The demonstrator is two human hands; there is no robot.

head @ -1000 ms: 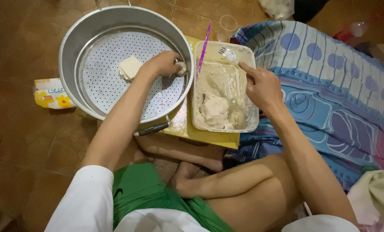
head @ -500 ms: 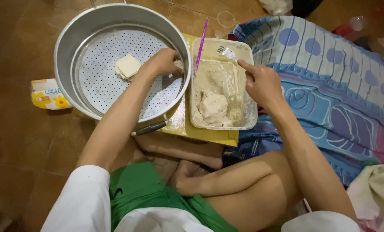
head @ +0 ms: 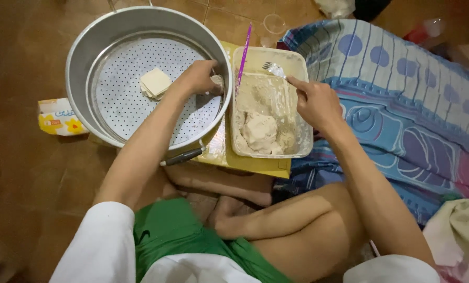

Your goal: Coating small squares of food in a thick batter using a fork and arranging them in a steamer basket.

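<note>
item: left hand (head: 199, 77) inside the perforated steamer pan (head: 87, 57), grip pinching a small dough piece (head: 217, 82) near the flat dough square (head: 155, 83); right hand (head: 314, 102) pinching a fork (head: 273, 68) over the dough tub (head: 300, 136); set pieces well apart.

One small package (head: 61, 116) lies on the brown tiled floor (head: 19, 63), just beside the left outer wall of the big metal steamer pot (head: 82, 52). It is a soft, roughly rectangular pack, white on top with blue printing, yellow along the lower part, with a flower picture. No signs or screens show.
</note>
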